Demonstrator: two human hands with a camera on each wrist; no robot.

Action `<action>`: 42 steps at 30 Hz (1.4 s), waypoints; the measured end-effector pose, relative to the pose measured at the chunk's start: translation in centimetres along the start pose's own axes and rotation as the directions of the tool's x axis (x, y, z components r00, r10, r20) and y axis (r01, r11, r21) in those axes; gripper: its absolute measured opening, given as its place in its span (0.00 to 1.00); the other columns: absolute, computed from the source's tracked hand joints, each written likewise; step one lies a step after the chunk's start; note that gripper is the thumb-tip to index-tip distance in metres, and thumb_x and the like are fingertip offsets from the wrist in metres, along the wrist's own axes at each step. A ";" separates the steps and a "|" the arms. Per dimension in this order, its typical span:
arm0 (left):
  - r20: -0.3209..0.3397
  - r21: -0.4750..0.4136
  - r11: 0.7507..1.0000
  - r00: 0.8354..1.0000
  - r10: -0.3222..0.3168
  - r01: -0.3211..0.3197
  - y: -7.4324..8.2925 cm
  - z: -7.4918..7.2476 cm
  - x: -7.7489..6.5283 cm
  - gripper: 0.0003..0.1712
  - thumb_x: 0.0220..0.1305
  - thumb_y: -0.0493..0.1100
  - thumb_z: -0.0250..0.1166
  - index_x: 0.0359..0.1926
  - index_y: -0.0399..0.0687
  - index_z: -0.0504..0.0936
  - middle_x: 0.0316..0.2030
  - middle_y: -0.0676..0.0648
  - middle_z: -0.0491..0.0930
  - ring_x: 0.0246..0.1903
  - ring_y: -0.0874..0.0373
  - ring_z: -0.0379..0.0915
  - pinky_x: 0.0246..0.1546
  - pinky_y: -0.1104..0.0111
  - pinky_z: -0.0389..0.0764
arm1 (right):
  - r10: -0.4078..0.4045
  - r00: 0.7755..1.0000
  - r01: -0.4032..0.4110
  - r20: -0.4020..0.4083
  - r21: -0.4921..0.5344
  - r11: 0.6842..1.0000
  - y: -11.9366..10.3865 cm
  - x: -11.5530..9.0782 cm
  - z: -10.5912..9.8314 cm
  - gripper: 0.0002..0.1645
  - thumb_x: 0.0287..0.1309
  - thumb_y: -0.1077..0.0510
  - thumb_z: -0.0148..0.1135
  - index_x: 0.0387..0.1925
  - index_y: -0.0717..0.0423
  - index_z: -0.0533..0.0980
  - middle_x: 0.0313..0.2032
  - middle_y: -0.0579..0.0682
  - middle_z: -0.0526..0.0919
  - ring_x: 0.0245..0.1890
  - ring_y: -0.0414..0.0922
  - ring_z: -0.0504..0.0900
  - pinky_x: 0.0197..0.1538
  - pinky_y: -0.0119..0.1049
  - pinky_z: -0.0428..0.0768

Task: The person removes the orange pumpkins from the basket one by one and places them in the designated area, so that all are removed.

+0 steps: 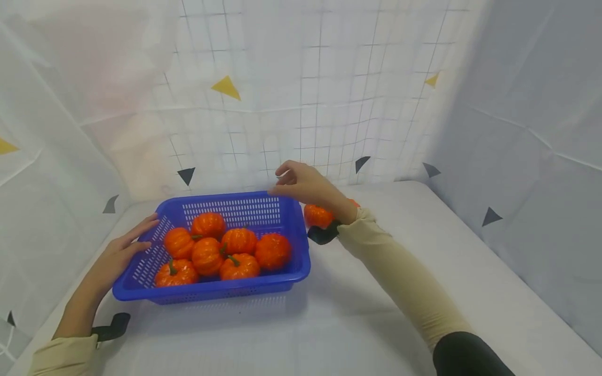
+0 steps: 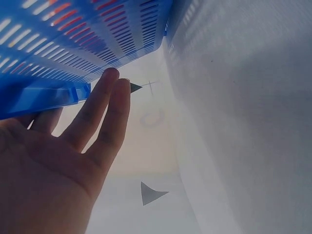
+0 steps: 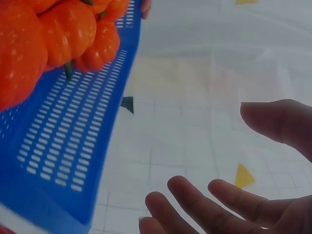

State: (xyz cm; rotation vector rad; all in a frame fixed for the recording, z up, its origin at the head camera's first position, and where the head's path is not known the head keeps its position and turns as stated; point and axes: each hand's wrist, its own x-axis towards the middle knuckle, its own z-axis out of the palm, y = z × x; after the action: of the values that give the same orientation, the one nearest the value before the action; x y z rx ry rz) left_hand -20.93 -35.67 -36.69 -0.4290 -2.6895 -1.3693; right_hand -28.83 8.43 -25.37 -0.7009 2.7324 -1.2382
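Note:
A blue plastic basket (image 1: 301,261) with slotted walls stands on the table and holds several small orange pumpkins (image 1: 207,256). My left hand (image 1: 113,261) rests at the basket's left rim with its fingers extended. In the left wrist view, two straight fingers (image 2: 109,112) lie along the outer wall and the other fingertips are hidden behind the rim. Above the far right corner is my right hand (image 1: 305,183), its fingers loosely bent and nothing between them. The right wrist view shows its thumb (image 3: 273,117) spread well apart from the fingers.
More orange pumpkins (image 1: 317,215) sit on the white table (image 1: 367,313) just right of the basket, partly hidden by my right wrist. White sheets with grid lines (image 1: 338,104) and dark and yellow patches close off the back and both sides.

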 end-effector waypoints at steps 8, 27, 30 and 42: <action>0.001 0.004 1.000 1.000 0.006 -0.006 -0.3 0.0 0.1 0.31 0.82 0.45 0.50 0.79 0.40 0.60 0.80 0.35 0.46 0.76 0.26 0.36 0.64 0.21 0.39 | 0.007 0.995 -0.004 0.101 -0.027 1.000 -1.1 2.1 3.1 0.34 0.62 0.43 0.73 0.62 0.54 0.72 0.52 0.51 0.85 0.49 0.48 0.83 0.54 0.45 0.83; -0.002 0.004 1.000 1.000 0.014 -0.014 -0.4 -0.1 0.3 0.31 0.82 0.45 0.50 0.80 0.41 0.60 0.81 0.35 0.47 0.76 0.26 0.36 0.65 0.22 0.38 | 0.011 0.973 0.032 0.231 -0.185 0.982 -2.1 4.4 7.9 0.44 0.62 0.35 0.70 0.66 0.63 0.72 0.53 0.54 0.81 0.50 0.47 0.80 0.54 0.39 0.81; -0.001 0.008 1.000 1.000 0.015 -0.015 -0.3 -0.1 0.3 0.31 0.82 0.45 0.50 0.80 0.41 0.60 0.80 0.35 0.47 0.76 0.26 0.36 0.64 0.21 0.39 | 0.027 0.971 0.014 0.236 -0.170 0.985 -1.4 4.5 8.7 0.43 0.62 0.37 0.71 0.65 0.63 0.72 0.53 0.53 0.81 0.50 0.47 0.79 0.54 0.40 0.81; 0.003 -0.002 1.000 1.000 -0.018 0.018 -0.3 0.0 0.1 0.32 0.82 0.46 0.50 0.80 0.40 0.59 0.81 0.35 0.46 0.77 0.26 0.35 0.63 0.21 0.40 | 0.108 0.960 -0.078 0.259 -0.122 0.989 -0.4 4.5 10.3 0.43 0.62 0.36 0.71 0.67 0.60 0.72 0.53 0.53 0.81 0.48 0.48 0.79 0.55 0.43 0.82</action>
State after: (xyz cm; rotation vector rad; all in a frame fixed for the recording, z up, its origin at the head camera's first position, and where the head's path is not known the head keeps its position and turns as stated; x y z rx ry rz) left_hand -21.15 -35.82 -36.87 -0.4089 -2.7014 -1.3770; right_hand -30.32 -0.93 -31.50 -0.6833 2.5938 -0.9055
